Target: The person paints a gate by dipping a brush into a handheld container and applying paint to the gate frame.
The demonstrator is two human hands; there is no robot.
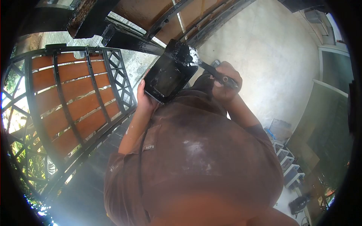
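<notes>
Brown shirt [196, 150] fabric fills the space nearest the camera, below both hands, with pale smudges across it and a dark cord [140, 162] running down the side below the left hand. The left hand [146, 94] grips a black rectangular tray [164, 84] by its near outer side, thumb up along the edge. This tray lies between the two hands, tilted, its inner face dark and streaked. The right hand [226, 81] is closed round the handle of a brush [209, 70], whose head, smeared black and white, meets the tray's far end, just beyond the right hand's fingers. Left of the left hand stands a black-framed panel [71, 94] with brown slats; another dark frame [147, 41] passes beyond the hands. Pale ground [264, 56] spreads right of the right hand.
</notes>
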